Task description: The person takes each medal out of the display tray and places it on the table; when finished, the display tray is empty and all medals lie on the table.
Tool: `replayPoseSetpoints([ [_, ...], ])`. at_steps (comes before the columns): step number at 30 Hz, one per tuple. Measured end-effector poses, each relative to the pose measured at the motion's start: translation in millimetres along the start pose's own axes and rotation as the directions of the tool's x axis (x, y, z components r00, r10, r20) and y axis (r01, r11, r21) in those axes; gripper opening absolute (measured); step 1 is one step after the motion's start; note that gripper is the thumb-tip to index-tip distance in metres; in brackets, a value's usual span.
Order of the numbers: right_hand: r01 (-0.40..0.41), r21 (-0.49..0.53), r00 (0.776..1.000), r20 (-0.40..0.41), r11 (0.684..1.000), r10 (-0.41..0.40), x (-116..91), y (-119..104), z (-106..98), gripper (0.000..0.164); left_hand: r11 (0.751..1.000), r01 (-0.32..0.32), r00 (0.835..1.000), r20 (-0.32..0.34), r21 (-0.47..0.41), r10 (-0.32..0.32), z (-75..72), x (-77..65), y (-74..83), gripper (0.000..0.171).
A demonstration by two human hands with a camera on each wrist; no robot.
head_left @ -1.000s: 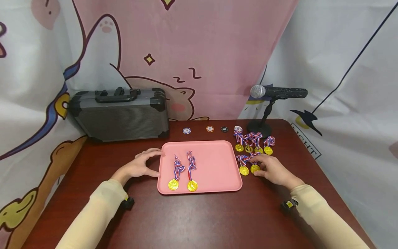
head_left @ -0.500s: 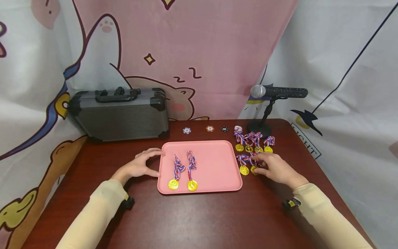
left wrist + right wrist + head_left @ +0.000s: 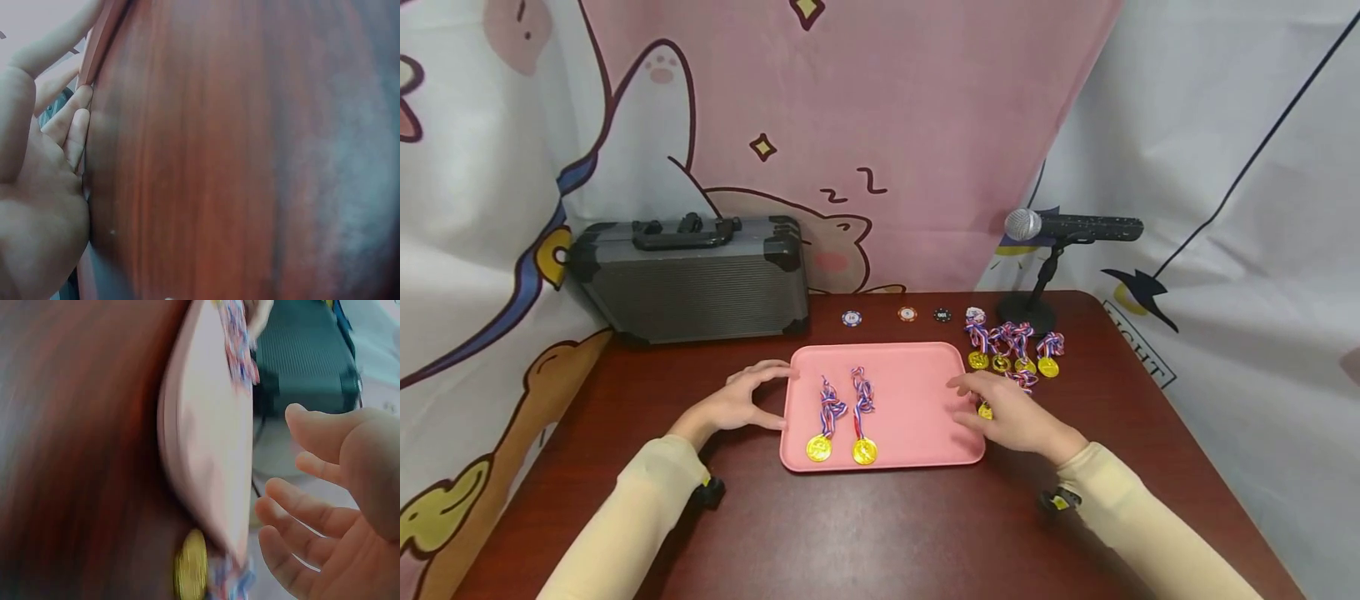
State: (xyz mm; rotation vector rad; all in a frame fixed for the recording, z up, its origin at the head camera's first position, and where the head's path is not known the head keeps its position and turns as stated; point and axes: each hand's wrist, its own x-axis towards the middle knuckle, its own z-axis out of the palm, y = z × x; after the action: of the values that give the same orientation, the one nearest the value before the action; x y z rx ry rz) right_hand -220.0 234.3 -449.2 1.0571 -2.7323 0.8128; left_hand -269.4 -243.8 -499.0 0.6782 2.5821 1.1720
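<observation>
The pink tray [image 3: 917, 400] lies mid-table with two gold medals on it, a left medal [image 3: 819, 448] and a right medal [image 3: 865, 451], their striped ribbons bunched above them. At the tray's left rim, my left hand [image 3: 737, 402] rests with thumb and fingers spread apart, fingertips at the edge. My right hand [image 3: 1011, 414] hangs over the tray's right rim, nothing in it, fingers loosely bent in the right wrist view. Partly hidden by it is a gold medal [image 3: 985, 411], seen beside the tray as a blurred medal [image 3: 191, 569] in the right wrist view.
More medals [image 3: 1025, 365] with ribbons lie right of the tray. Behind stand a microphone [image 3: 1090, 227] on its stand and a dark hard case [image 3: 692, 287]. A blue-white chip [image 3: 852, 318], an orange chip [image 3: 907, 314] and a black chip [image 3: 942, 315] lie along the back.
My right hand has moved left from the medals to above the tray's right rim, carrying nothing. My left hand keeps its place at the left rim.
</observation>
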Motion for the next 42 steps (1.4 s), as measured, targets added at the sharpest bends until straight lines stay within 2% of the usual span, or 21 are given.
replayPoseSetpoints([
  [6,0.062,0.104,0.99,0.123,0.993,-0.075,25,-32,36,0.043,1.0,0.011,1.0,0.009,-0.01,-0.011,1.0,-1.1,0.3,0.084],
  [10,0.078,0.089,0.975,0.2,0.993,-0.094,38,-49,54,0.045,0.999,0.029,0.999,0.015,-0.015,-0.029,0.7,-1.9,0.5,0.085],
  [14,0.093,0.012,0.966,0.242,0.996,-0.093,48,-60,65,0.05,1.0,0.021,1.0,0.009,-0.015,-0.021,-1.0,-1.4,2.1,0.085],
  [21,0.145,-0.086,0.959,0.258,0.986,-0.118,54,-67,75,0.05,1.0,0.019,1.0,0.01,0.012,-0.02,-1.1,-1.6,-0.1,0.089],
  [24,0.16,-0.106,0.958,0.255,0.981,-0.128,53,-69,79,0.043,0.999,0.031,0.999,0.011,0.013,-0.031,0.0,-2.0,-1.0,0.089],
  [29,0.123,-0.113,0.966,0.239,0.986,-0.093,51,-72,84,0.027,1.0,0.02,1.0,0.007,0.013,-0.02,1.2,-0.8,-1.1,0.087],
  [35,0.08,-0.087,0.971,0.231,0.993,-0.058,54,-75,86,0.031,1.0,0.018,1.0,0.003,0.014,-0.018,-0.1,-0.3,0.0,0.087],
  [42,0.166,-0.11,0.962,0.238,0.98,-0.136,57,-77,95,0.034,0.999,0.027,1.0,0.012,0.019,-0.028,0.2,-1.2,1.0,0.087],
])
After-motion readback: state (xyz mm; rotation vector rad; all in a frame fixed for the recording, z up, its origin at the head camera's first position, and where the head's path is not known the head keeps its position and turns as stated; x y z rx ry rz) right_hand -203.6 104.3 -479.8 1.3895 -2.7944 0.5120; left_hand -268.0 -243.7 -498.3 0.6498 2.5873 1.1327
